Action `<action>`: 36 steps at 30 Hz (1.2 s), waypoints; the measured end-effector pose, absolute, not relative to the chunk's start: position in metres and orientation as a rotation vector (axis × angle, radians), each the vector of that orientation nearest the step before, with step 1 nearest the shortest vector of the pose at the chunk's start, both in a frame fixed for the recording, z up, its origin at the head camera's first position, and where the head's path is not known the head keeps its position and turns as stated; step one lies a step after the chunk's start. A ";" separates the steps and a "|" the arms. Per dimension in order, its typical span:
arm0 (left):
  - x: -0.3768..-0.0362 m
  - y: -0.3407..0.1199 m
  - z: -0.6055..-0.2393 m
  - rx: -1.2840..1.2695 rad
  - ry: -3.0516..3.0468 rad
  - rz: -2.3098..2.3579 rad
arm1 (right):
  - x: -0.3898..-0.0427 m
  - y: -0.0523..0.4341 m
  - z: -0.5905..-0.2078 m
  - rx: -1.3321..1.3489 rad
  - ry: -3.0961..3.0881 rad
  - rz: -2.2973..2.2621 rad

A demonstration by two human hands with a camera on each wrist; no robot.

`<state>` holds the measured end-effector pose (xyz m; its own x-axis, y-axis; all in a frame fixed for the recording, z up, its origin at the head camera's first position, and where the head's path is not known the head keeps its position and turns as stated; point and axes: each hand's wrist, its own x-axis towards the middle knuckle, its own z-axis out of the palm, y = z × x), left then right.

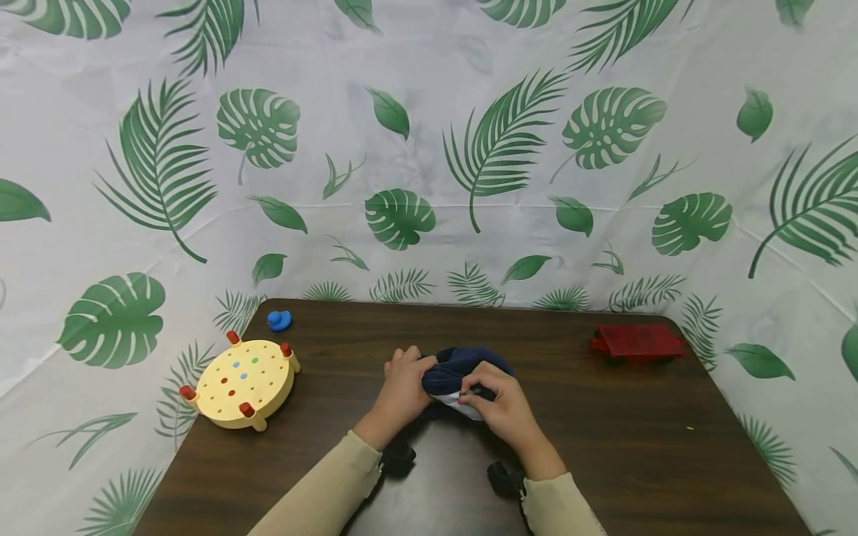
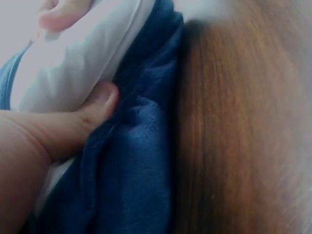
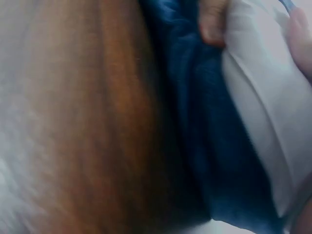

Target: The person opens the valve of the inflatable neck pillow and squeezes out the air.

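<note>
A navy plush pillow (image 1: pixel 450 378), curved like a neck pillow, lies at the middle of the table. Its zipped cover gapes along one side and bares a white inner cushion (image 2: pixel 63 68). My left hand (image 1: pixel 404 381) grips the pillow's left part, the thumb (image 2: pixel 103 100) pressing at the edge between blue cover and white inner. From the right, my right hand (image 1: pixel 499 408) pinches at the opening's edge, with thumb and forefinger close together over the white part. What exactly sits between those fingertips I cannot tell.
A round yellow toy (image 1: pixel 244 383) with red-tipped legs stands on the table's left side. Behind it sits a small blue rubber duck (image 1: pixel 279 321). A red toy vehicle (image 1: pixel 638 341) is at the back right. A leaf-print curtain (image 1: pixel 429 164) hangs behind the wooden table (image 1: pixel 603 461).
</note>
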<state>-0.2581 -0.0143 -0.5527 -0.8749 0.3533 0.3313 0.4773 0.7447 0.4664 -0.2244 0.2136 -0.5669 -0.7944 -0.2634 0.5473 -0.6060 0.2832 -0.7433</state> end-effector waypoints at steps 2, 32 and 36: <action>-0.258 -0.014 -0.553 -0.619 -2.732 -0.860 | -0.225 0.211 -0.566 0.802 -2.196 1.452; -0.268 -0.022 -0.560 -0.752 -2.776 -1.056 | -0.226 0.217 -0.564 0.653 -2.325 1.502; -0.268 -0.021 -0.559 -0.740 -2.791 -1.048 | -0.226 0.217 -0.564 0.641 -2.333 1.515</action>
<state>-0.2680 -0.0210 -0.5592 -0.8817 0.4131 0.2278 0.4610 0.6518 0.6023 -0.2264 0.2169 -0.5636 -0.8602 -0.2091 0.4651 -0.5100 0.3496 -0.7859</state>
